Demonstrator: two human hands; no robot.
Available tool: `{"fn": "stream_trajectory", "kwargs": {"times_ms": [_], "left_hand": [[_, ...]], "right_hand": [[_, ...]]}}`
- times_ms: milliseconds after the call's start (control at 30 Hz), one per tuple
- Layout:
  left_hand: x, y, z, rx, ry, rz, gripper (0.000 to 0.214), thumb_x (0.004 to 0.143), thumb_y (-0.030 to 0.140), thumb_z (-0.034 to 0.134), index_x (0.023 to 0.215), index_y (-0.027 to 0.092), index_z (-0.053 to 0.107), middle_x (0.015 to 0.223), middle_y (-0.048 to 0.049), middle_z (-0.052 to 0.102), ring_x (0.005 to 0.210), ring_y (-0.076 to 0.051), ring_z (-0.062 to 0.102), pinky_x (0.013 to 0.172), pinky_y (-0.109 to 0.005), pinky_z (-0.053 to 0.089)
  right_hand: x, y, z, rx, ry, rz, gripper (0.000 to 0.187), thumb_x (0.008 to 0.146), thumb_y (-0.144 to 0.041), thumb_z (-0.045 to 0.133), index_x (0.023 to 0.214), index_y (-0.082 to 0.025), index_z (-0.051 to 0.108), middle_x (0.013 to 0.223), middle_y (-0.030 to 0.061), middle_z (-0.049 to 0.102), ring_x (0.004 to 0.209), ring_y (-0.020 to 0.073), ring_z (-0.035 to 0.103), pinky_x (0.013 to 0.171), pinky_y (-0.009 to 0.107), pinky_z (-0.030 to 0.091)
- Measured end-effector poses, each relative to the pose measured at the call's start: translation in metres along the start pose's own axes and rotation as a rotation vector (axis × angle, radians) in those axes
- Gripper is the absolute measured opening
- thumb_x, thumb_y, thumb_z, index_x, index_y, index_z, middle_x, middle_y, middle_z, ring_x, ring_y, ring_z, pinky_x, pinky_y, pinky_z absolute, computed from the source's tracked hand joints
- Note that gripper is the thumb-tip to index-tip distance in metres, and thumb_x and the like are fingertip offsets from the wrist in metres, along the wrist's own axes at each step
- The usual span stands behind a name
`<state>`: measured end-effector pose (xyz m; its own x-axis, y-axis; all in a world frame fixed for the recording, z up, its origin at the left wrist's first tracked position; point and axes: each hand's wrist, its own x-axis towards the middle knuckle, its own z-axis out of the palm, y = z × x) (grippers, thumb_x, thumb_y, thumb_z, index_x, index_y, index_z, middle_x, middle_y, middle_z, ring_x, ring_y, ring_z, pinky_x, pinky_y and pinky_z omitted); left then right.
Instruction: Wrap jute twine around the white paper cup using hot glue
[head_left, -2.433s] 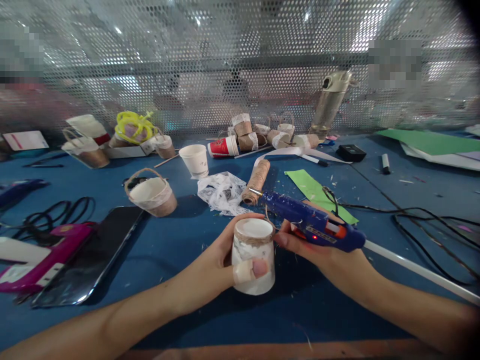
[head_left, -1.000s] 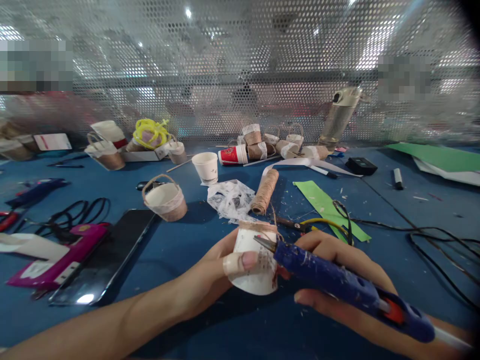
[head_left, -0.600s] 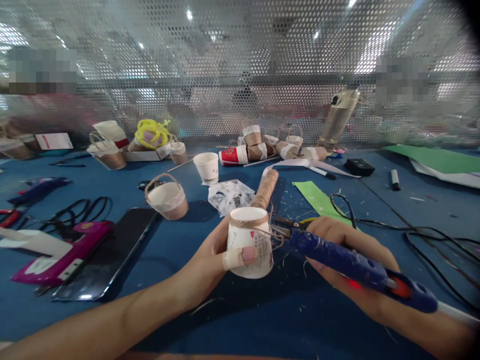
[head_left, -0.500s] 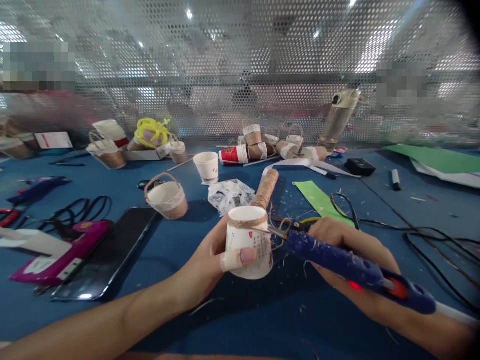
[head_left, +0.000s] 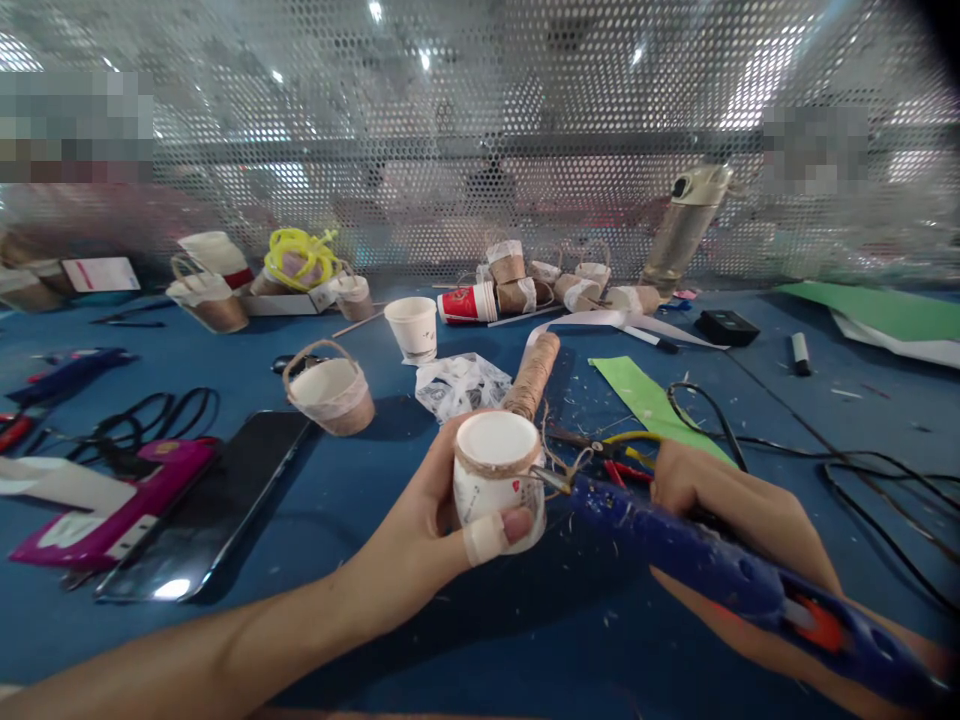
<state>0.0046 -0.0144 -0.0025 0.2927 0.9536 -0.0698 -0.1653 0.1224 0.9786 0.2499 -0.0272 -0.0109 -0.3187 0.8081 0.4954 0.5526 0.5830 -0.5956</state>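
Cup point(head_left: 487, 492), 1, is clasped by left grip point(head_left: 429, 530); right grip point(head_left: 741, 508) clasps 1 glue gun point(head_left: 675, 540).

Bare bench point(head_left: 360, 490) is found between the left hand point(head_left: 435, 510) and the phone point(head_left: 214, 500), its far end narrowed by a handled basket point(head_left: 334, 400). Beyond the held cup point(head_left: 480, 490), passage is blocked by the twine roll point(head_left: 535, 372) and crumpled white material point(head_left: 457, 385). The right side is crossed by black cable point(head_left: 726, 418); the back is closed off by a perforated panel point(head_left: 525, 90).

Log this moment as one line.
left hand: holds paper cup | right hand: holds blue glue gun | nozzle: at twine band, contact unclear | nearby: twine roll
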Motion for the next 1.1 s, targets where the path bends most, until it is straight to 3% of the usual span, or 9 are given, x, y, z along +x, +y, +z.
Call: {"fn": "stream_trajectory", "kwargs": {"times_ms": [433,733,900,1100], "left_hand": [[0.003,-0.002,-0.010,0.126,-0.057,0.028,0.058,0.079,0.026,0.075,0.128,0.031,0.045,0.122,-0.0037,0.061,0.106,-0.022,0.058,0.094,-0.032,0.047],[0.003,-0.004,-0.008,0.103,-0.036,0.060,0.057,0.076,0.023,0.077,0.126,0.030,0.050,0.121,-0.0040,0.065,0.108,-0.024,0.059,0.094,-0.033,0.046],[0.003,-0.006,-0.011,0.054,-0.065,0.012,0.061,0.077,0.028,0.076,0.131,0.031,0.048,0.122,-0.0041,0.065,0.108,-0.024,0.060,0.093,-0.032,0.048],[0.003,0.000,-0.004,0.086,-0.051,-0.062,0.065,0.075,0.032,0.078,0.132,0.029,0.047,0.120,-0.0062,0.065,0.109,-0.026,0.059,0.098,-0.039,0.045]], "right_hand": [[0.001,-0.001,0.000,-0.012,0.016,0.028,0.028,0.081,-0.006,0.057,0.069,-0.023,0.039,0.068,-0.0039,0.042,0.060,0.0127,0.038,0.056,0.027,0.028],[0.000,-0.005,-0.001,-0.067,-0.004,0.033,0.025,0.080,-0.010,0.054,0.070,-0.023,0.036,0.067,-0.0039,0.041,0.059,0.0130,0.038,0.055,0.026,0.029],[0.001,-0.004,-0.002,-0.045,0.000,0.081,0.025,0.083,-0.014,0.056,0.069,-0.023,0.037,0.067,-0.0039,0.042,0.059,0.0132,0.038,0.055,0.026,0.030],[-0.002,-0.004,0.005,-0.056,0.012,0.035,0.029,0.077,-0.002,0.050,0.067,-0.023,0.033,0.065,-0.0035,0.040,0.057,0.0127,0.038,0.053,0.026,0.026]]}}
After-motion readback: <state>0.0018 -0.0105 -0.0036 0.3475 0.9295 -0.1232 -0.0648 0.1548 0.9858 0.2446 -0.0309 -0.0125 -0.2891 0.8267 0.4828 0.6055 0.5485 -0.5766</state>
